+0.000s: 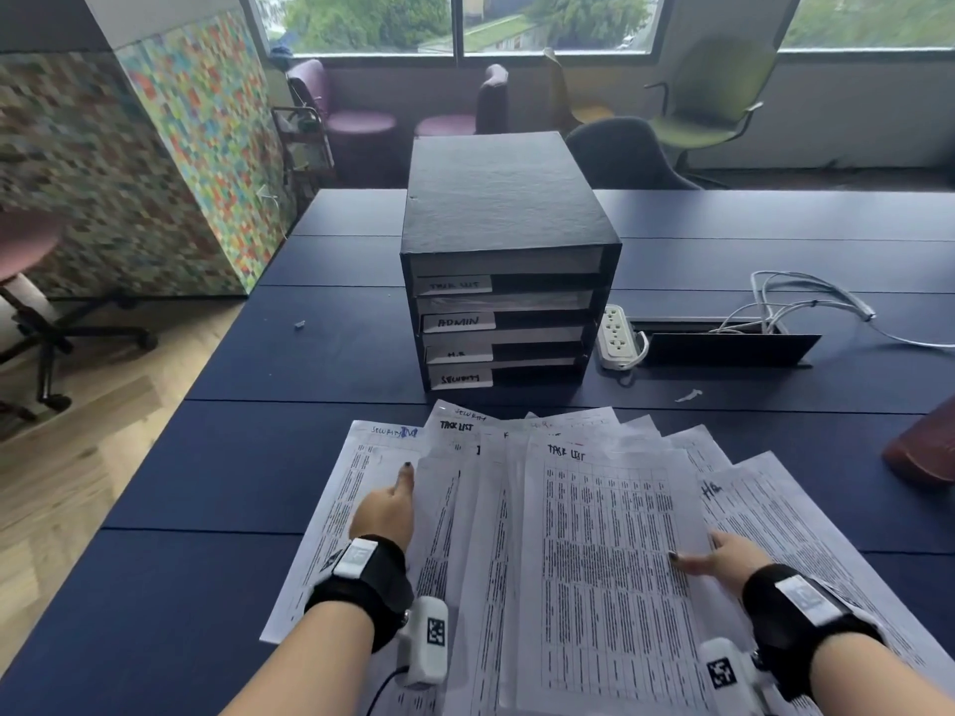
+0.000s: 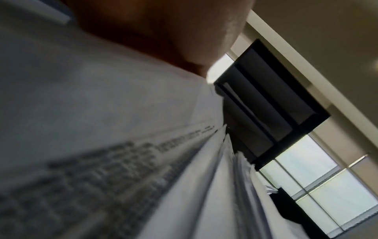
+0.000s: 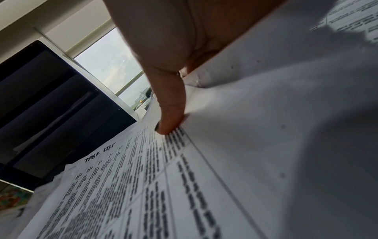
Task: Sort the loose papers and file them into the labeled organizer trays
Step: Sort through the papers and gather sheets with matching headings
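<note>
Papers [image 1: 594,534] fanned across the dark table [image 1: 206,457], at 6 o'clock from the labeled organizer [image 1: 504,281].
Right hand [image 1: 723,558] pinches the top "TASK LIST" sheet [image 1: 610,560]'s edge; left hand [image 1: 387,509] has its fingers tucked under a sheet, thumb on top.

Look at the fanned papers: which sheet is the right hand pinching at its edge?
The top sheet headed TASK LIST, a printed grid lying over the others. The right hand pinches its right edge, thumb on top.

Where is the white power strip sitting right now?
In the head view, the white power strip lies on the dark blue table, just right of the black organizer's lower trays and left of the open cable hatch.
</note>
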`<action>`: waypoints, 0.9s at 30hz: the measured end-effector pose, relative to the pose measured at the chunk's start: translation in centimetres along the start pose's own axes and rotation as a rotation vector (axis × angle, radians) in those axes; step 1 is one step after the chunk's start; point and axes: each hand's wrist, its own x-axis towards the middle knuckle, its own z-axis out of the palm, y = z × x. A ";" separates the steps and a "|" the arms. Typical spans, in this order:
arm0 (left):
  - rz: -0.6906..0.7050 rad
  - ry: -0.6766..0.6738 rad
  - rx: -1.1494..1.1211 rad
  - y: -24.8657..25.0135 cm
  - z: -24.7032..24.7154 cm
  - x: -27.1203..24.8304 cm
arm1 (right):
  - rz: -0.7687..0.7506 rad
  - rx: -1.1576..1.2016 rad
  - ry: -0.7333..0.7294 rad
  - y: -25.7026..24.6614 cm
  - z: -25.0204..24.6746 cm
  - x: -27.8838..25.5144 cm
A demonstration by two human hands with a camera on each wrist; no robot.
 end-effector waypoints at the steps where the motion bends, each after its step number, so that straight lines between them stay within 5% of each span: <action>1: -0.014 -0.014 -0.057 0.2 0.2 -0.1 | -0.002 0.006 0.003 -0.1 0.0 -0.1; 4: -0.028 -0.103 0.006 0.6 1.0 0.1 | -0.001 0.032 0.008 -0.3 -0.1 -0.3; 9: -0.091 -0.005 -0.003 1.0 1.3 0.7 | 0.009 0.065 0.008 -0.1 -0.1 -0.2; 15: -0.147 -0.156 -0.168 0.7 1.1 2.1 | 0.011 0.079 0.005 -0.1 0.0 -0.2; 21: -0.007 -0.290 -0.213 0.7 1.5 1.6 | 0.009 0.086 0.002 0.0 0.1 -0.4; 27: 0.205 -0.100 0.006 1.8 1.5 -0.9 | 0.004 0.127 0.042 0.3 0.1 -0.4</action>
